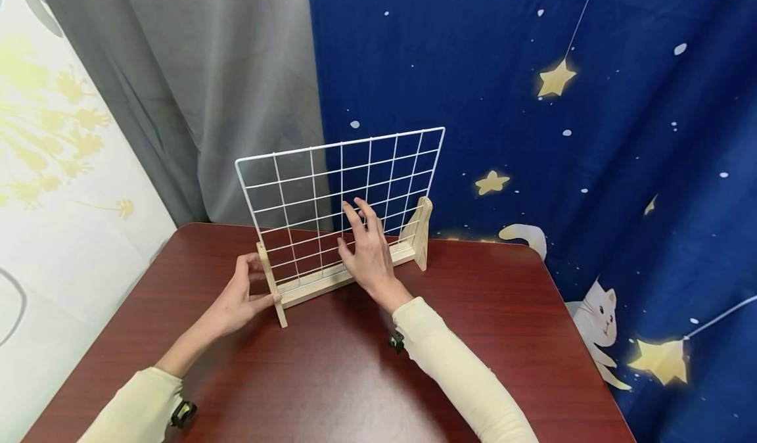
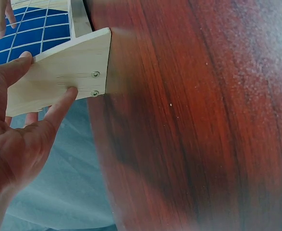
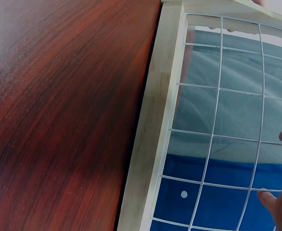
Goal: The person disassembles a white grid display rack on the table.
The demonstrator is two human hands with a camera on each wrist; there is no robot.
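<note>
A white wire grid rack [image 1: 328, 186] stands tilted back in a pale wooden stand with two side panels and a bottom bar [image 1: 316, 290]. My left hand [image 1: 233, 305] grips the left wooden side panel [image 1: 269, 275]. In the left wrist view, the thumb lies at the panel's edge and a fingertip touches its outer face, near two screws [image 2: 95, 74]. My right hand [image 1: 371, 256] is in front of the grid with fingers spread and loosely bent, fingertips close to the wires. Only parts of its fingers [image 3: 277, 202] show in the right wrist view.
The stand rests on a dark red wood-grain table [image 1: 331, 377], toward its back edge. Behind hang a grey curtain [image 1: 254, 55] and a blue star-patterned curtain [image 1: 461, 68]. A white patterned surface [image 1: 65, 167] borders the table's left side. The right wooden side panel [image 1: 422, 236] stands at the far end.
</note>
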